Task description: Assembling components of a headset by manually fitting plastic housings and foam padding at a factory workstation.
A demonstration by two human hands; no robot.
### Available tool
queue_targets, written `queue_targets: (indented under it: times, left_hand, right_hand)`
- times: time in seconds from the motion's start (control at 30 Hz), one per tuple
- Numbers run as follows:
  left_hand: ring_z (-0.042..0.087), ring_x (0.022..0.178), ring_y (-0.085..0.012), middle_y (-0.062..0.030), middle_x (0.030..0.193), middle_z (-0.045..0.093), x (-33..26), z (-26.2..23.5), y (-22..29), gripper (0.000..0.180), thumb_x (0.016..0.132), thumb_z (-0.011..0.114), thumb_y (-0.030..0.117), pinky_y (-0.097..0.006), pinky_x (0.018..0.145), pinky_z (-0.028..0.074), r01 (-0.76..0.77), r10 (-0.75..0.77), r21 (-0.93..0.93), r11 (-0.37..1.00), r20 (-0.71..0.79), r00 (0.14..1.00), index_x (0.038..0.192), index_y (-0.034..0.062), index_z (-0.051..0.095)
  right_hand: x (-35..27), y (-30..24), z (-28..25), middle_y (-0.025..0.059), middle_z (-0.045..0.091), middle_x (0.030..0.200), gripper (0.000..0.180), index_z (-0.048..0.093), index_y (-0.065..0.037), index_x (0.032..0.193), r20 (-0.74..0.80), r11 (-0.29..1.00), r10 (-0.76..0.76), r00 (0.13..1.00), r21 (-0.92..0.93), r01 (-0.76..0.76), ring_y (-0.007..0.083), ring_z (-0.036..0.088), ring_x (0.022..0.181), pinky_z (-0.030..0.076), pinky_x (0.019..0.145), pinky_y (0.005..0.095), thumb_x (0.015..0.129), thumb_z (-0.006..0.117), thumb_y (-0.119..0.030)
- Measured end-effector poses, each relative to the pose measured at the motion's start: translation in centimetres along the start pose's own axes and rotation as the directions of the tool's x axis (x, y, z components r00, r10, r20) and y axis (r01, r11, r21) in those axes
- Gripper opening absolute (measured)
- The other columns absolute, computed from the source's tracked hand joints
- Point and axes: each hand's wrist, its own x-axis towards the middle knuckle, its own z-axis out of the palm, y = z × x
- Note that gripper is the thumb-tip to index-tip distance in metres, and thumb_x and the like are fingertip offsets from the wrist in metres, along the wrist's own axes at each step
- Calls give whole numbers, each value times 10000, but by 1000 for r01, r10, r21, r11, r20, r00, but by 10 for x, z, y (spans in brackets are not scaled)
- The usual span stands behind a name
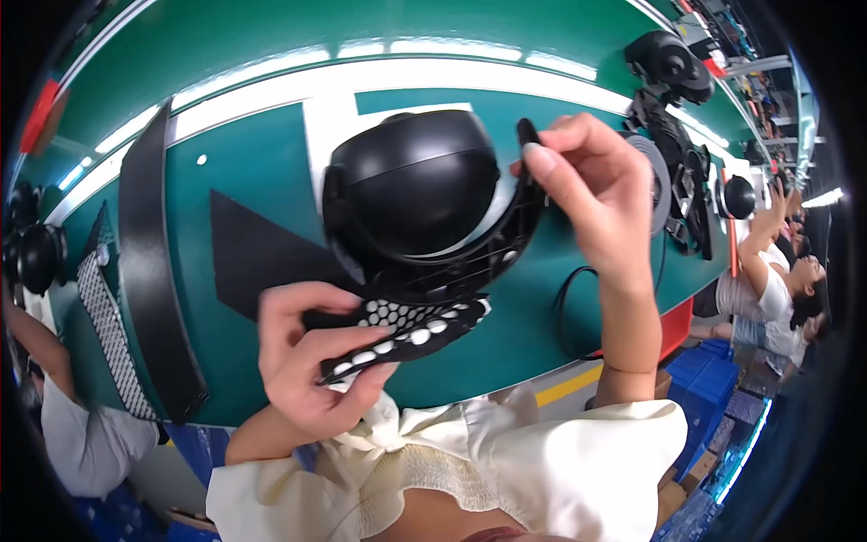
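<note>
clasps a black pad with white dots (pixel 429 330) in the left hand (pixel 316 361), with the thumb underneath and the fingers bent over it. pinches the upper right tip of a black curved frame (pixel 433 280) between thumb and forefinger of the right hand (pixel 596 194) — with the other fingers folded in behind. has that frame between both hands, over the near part of a green table (pixel 506 357), curving around the near side of a glossy black domed shell (pixel 415 194). holds the pad just below the frame's near edge; cannot tell about contact between the two.

has a flat black panel (pixel 262 248) lying left of the shell, running in behind the left hand. further left, has a long black strip (pixel 144 253), then a narrow dotted strip (pixel 113 334) near the table's edge. up between strip and shell, shows a small white disc (pixel 201 160) on the green surface.

to the right, has a grey ring (pixel 661 185) partly hidden behind the right hand, and black straps (pixel 691 203) just past it — plus rounded black parts (pixel 668 63) higher up. beyond the table, on the right, shows blue crates (pixel 700 379) and a seated co-worker in white (pixel 768 271).
</note>
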Motion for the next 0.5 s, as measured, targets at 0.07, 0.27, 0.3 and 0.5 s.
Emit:
queue_targets:
  times: [0.07,0.27,0.3,0.5]
  left_hand:
    - [589,752,-231,-204,885,571,2,4,0,238,626,637,-41,-272,668,479,20,-18,-194,981,13,1000,841,-59,538]
    - [601,739,-262,-263,788,583,-6,2,5,247,787,528,117,-348,704,483,156,-147,-425,891,54,988,872,-30,348]
    - [602,729,-264,-256,777,587,-6,2,5,275,788,543,137,-346,690,487,125,-120,-462,878,41,992,876,-24,339]
    - [613,825,-214,-239,884,605,-3,-2,4,496,636,702,-13,-265,731,478,144,-112,-667,731,91,990,1025,-67,399]
  right_hand:
    - [-4,-6,2,66,579,737,141,571,40,856,-20,882,-241,970,-422,211,98,541,645,429,597,199,732,623,-2]
    - [-40,-31,13,158,600,844,325,569,48,900,353,718,-503,789,-337,609,266,590,761,467,662,300,613,696,-36]
    - [-39,-29,19,158,598,860,371,571,44,922,389,817,-395,833,-266,511,269,586,761,459,666,322,622,719,-117]
    - [-43,-28,23,123,618,807,279,589,29,841,494,980,-83,866,-115,160,200,601,712,466,622,262,623,737,-61]
